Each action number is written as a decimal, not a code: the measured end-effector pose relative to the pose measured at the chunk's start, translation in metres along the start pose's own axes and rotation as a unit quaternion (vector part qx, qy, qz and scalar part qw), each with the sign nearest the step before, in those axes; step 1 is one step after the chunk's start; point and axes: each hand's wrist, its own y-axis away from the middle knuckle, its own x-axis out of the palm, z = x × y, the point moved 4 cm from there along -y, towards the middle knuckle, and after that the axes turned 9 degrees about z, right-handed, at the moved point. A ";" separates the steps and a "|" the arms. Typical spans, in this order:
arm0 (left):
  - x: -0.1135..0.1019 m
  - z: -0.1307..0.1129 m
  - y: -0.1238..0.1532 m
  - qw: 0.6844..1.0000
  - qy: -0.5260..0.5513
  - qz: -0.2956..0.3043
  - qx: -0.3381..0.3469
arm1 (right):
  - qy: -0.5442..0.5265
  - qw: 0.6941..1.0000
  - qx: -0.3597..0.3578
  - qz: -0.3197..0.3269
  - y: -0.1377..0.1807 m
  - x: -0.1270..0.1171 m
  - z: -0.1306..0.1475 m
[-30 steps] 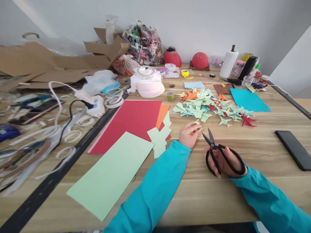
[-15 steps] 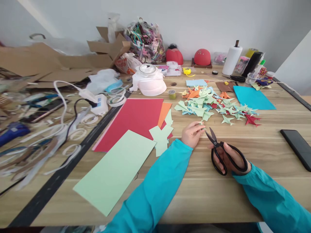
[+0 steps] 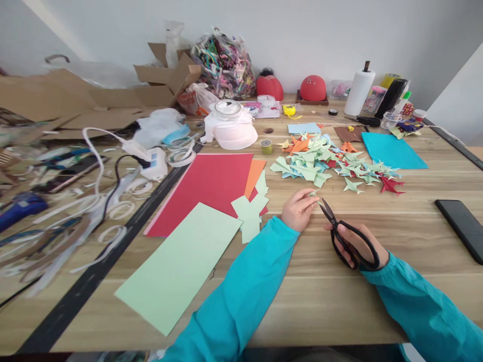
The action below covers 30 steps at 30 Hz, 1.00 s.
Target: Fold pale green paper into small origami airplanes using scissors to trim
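Between the pinched fingers of my left hand (image 3: 297,210) is a small piece of pale green paper (image 3: 314,193), mostly hidden by the fingertips. My right hand (image 3: 362,244) grips black-handled scissors (image 3: 329,215), fingers through the loops. The blade tips point at the paper and lie close beside my left fingertips; the blades look nearly closed. Just beyond my hands lies a pile of folded paper shapes (image 3: 311,163), mostly pale green, with some orange, red and blue. Pale green paper cutouts (image 3: 250,216) lie left of my left hand.
A pale green sheet (image 3: 179,266) and a red sheet (image 3: 211,188) lie at left. A spool (image 3: 266,147) stands near the pile, with a blue sheet (image 3: 394,151) to its right. A phone (image 3: 460,226) rests at far right. Cables and a power strip (image 3: 154,163) clutter the left.
The scissor blades have come closer together, and my right fingers have closed on the loops. My left hand has stayed almost in place.
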 end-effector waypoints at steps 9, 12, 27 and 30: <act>-0.001 0.000 0.002 0.998 -0.042 0.028 0.039 | 0.042 0.999 0.007 -0.026 0.000 -0.002 0.001; -0.002 -0.001 0.002 0.997 -0.050 0.037 0.044 | 0.042 0.999 0.005 -0.026 0.001 -0.002 0.002; -0.002 -0.001 0.002 0.997 -0.052 0.027 0.049 | 0.050 0.998 0.005 -0.023 0.000 -0.002 0.000; -0.002 -0.001 0.002 0.997 -0.052 0.027 0.044 | 0.049 0.999 0.006 -0.023 0.000 -0.002 -0.001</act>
